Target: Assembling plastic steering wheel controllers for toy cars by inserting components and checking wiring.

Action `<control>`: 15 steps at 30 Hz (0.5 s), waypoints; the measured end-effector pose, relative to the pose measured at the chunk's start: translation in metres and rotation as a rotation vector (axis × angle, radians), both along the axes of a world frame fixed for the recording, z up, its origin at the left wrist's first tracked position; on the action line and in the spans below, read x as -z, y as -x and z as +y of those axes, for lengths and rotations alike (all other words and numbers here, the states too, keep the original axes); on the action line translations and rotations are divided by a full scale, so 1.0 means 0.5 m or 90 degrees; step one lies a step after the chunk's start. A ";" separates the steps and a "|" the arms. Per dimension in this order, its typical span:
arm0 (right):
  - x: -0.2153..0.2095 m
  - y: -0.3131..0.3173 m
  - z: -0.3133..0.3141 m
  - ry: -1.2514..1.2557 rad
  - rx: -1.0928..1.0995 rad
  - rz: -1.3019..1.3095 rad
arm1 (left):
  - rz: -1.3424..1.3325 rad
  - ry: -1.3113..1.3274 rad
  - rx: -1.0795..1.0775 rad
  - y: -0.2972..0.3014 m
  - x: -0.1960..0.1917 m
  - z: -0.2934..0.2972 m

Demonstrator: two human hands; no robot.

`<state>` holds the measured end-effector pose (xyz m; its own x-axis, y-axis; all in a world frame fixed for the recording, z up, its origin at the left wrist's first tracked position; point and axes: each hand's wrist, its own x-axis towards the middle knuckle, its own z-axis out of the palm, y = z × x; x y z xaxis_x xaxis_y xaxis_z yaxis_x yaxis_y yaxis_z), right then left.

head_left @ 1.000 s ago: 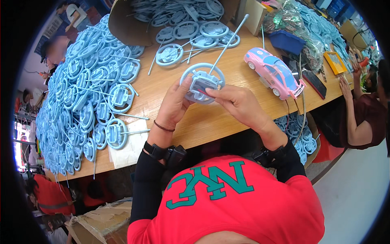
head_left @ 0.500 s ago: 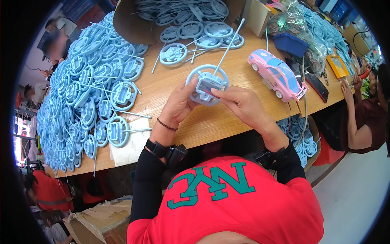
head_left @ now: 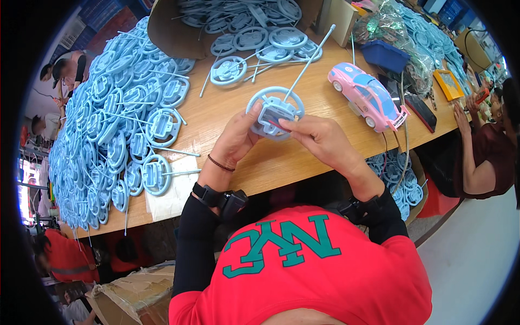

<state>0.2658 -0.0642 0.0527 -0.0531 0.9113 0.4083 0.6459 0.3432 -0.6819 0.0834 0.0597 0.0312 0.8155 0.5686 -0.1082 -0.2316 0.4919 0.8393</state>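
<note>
**Plastic, wood and cardboard on the bench**

Smooth, matt pale-blue plastic is seen in the wheel-shaped controller [head_left: 274, 112] and in the heaped pile of the same parts [head_left: 103, 146]. A glossy pink and blue plastic shell is shown by the toy car [head_left: 367, 96]. The table [head_left: 303, 157] is surfaced in smooth light wood. Dull brown cardboard forms the box [head_left: 173, 32], and crinkled shiny clear film is seen in the bags [head_left: 390, 27]

bright even light, soft short shadows, sharp centre, fisheye bending and black vignette at edges
</note>
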 end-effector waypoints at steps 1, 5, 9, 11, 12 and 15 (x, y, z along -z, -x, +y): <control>0.002 0.000 0.002 0.001 0.004 -0.006 | 0.001 -0.004 -0.008 0.000 0.001 0.001; 0.000 0.000 0.003 -0.012 0.003 -0.008 | 0.047 -0.100 -0.113 0.016 -0.001 0.008; -0.007 -0.015 -0.013 -0.012 -0.011 0.074 | 0.197 -0.651 -0.638 0.218 -0.054 0.041; 0.009 -0.037 -0.027 0.001 0.021 0.096 | -0.239 -0.466 -0.832 0.313 -0.119 0.037; 0.014 -0.042 -0.026 0.011 0.019 0.111 | -0.511 -0.419 -0.830 0.368 -0.192 -0.003; 0.034 -0.059 -0.037 0.098 0.046 0.129 | -0.620 -0.763 -0.649 0.414 -0.297 -0.096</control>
